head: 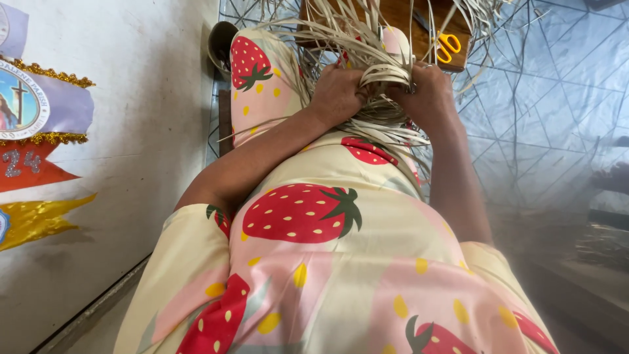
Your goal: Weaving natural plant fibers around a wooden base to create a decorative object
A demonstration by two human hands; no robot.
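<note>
A bundle of pale dried leaf strips (pixel 367 46) lies across my lap and fans out toward the floor ahead. My left hand (pixel 337 92) is closed around the strips where they gather. My right hand (pixel 426 92) grips the same bundle right beside it, the two hands almost touching. Loose ends of the strips (pixel 386 134) spread below the hands over my strawberry-print clothing (pixel 308 216).
Yellow-handled scissors (pixel 448 47) lie on a brown wooden board (pixel 406 16) ahead. A dark round pot (pixel 219 42) stands by the white wall (pixel 151 98) at left, which bears a paper decoration (pixel 33 111). Grey patterned floor (pixel 550 98) extends right.
</note>
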